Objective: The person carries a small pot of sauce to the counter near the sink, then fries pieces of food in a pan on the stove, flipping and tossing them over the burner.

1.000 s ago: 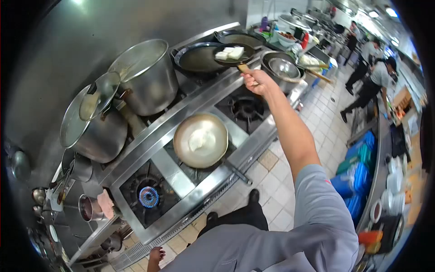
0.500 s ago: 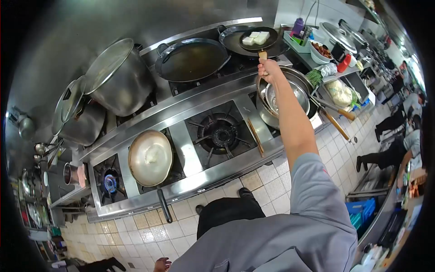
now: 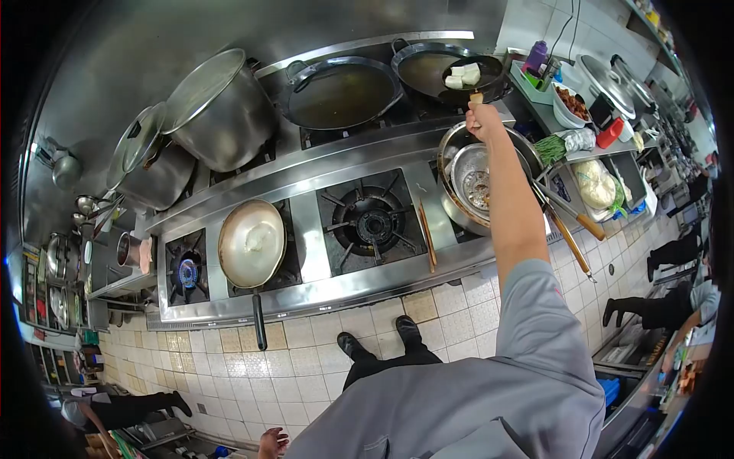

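1. Since the earliest frame, the small black pan [image 3: 491, 67] has gone from between the two rear woks to above the right side of the right wok [image 3: 420, 70].
2. The right hand [image 3: 485, 124] clamps its fingers around the pan's wooden handle [image 3: 476, 98]; the pan lies just beyond them, with white blocks [image 3: 463, 76] inside.
3. The left hand [image 3: 272, 444] hangs low near the person's side, holding nothing, its fingers slightly apart.
4. The pan covers part of the right wok's rim; whether they touch, I cannot tell. A green tray [image 3: 535, 89] sits near its right edge on the tabletop [image 3: 549, 116].
5. Nested bowls [image 3: 457, 200] lie beneath the right forearm, with chopsticks [image 3: 427, 237] to their left.
6. Left of the chopsticks, the space above the unlit burner [image 3: 375, 222] is open; farther left rests a silver pan [image 3: 251, 245].
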The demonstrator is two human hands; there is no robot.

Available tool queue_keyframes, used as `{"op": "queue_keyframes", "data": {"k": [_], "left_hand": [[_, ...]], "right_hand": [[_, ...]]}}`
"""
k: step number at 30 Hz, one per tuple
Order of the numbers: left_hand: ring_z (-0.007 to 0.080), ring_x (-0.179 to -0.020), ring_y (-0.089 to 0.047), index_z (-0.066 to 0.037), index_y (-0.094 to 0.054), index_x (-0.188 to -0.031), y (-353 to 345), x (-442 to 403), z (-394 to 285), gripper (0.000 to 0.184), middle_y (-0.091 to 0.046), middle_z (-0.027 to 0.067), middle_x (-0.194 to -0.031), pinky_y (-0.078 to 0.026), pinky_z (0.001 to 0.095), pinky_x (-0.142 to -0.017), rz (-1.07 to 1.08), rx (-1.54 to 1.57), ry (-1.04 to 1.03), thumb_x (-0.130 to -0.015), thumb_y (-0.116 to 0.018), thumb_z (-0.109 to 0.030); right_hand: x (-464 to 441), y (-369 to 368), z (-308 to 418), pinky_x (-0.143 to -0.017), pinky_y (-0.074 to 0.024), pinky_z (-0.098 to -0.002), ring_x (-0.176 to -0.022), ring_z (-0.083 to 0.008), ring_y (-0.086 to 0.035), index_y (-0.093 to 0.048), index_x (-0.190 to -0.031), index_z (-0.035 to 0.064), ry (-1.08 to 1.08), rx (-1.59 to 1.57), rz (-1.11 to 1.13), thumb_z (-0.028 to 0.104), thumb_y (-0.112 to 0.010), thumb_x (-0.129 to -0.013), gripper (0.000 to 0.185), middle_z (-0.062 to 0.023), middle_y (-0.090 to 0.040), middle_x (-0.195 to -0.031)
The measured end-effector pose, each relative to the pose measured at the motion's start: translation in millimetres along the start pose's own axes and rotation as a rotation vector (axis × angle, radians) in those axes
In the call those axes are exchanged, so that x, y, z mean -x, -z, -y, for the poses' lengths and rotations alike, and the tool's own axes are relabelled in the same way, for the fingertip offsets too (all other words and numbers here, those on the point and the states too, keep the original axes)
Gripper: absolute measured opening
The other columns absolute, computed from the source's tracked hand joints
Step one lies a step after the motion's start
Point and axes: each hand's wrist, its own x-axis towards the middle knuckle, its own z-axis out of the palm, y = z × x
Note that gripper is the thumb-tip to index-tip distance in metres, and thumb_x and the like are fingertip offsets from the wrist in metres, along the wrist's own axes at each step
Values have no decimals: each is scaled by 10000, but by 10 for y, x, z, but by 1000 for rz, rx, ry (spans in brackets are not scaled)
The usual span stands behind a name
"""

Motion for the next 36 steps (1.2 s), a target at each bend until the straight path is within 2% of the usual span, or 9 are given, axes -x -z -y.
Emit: {"op": "queue_keyframes", "data": {"k": [3,6,12,15,18,21,24,27,36], "left_hand": [[290,-978,-603,-11,-625,-1027,-68,28,-22,375,-641,133,-1028,-498,366,-807,-2,-79,-113,-826,-534,-314],[290,-981,-604,-51,-634,-1048,-149,33,-146,373,-641,121,-1046,-486,344,-841,4,-208,-96,-808,-528,-316],[288,-999,-597,-79,-628,-1071,-242,144,-389,366,-628,112,-1084,-493,349,-837,-70,-157,85,-807,-528,-311],[278,-1005,-597,-94,-621,-1092,-331,134,-166,362,-627,107,-1093,-497,349,-838,-42,-340,-202,-801,-530,-290],[265,-1018,-594,-119,-613,-1113,-374,219,-332,375,-623,99,-1112,-498,355,-846,-30,-369,-177,-781,-535,-273],[250,-1013,-596,-135,-602,-1125,-484,216,-10,405,-628,81,-1101,-500,358,-848,-30,-39,69,-749,-543,-273],[243,-1015,-596,-136,-613,-1123,-500,265,-91,390,-627,86,-1102,-491,338,-862,-90,-286,-177,-776,-543,-299],[228,-1035,-592,-118,-606,-1143,-516,296,-134,388,-623,103,-1115,-482,327,-872,-63,-276,-133,-825,-533,-329],[232,-769,-584,-73,-543,-1155,-610,324,-496,358,-611,125,-950,-466,327,-635,-70,277,270,-867,-482,-277]], "right_hand": [[-6,2,99,-362,-347,-246,-429,-109,-407,-455,-813,53,19,55,-22,96,-526,-878,104,-14,-453,-588],[-6,28,151,-354,-330,-226,-412,-84,-391,-447,-790,66,50,140,-34,98,-528,-879,124,1,-441,-572],[-47,76,211,-356,-321,-230,-404,-88,-370,-441,-712,71,73,170,-29,111,-525,-884,195,8,-419,-542],[-3,79,249,-361,-325,-238,-408,-95,-371,-440,-700,71,79,196,-45,114,-522,-885,207,4,-417,-539],[-25,109,251,-366,-329,-241,-414,-100,-377,-441,-701,67,77,197,-54,114,-522,-885,206,-2,-420,-542],[-26,123,253,-368,-330,-244,-416,-105,-380,-441,-706,61,90,211,-68,116,-523,-884,204,-8,-425,-550],[-55,157,262,-354,-317,-265,-393,-127,-398,-452,-701,54,95,217,-81,81,-516,-861,175,-27,-433,-539],[-91,169,271,-359,-325,-258,-398,-120,-389,-447,-710,54,104,261,-89,96,-518,-871,181,-18,-425,-539],[-69,204,339,-367,-316,-232,-422,-93,-379,-443,-769,68,115,146,-8,111,-528,-880,146,-5,-438,-577]]}}
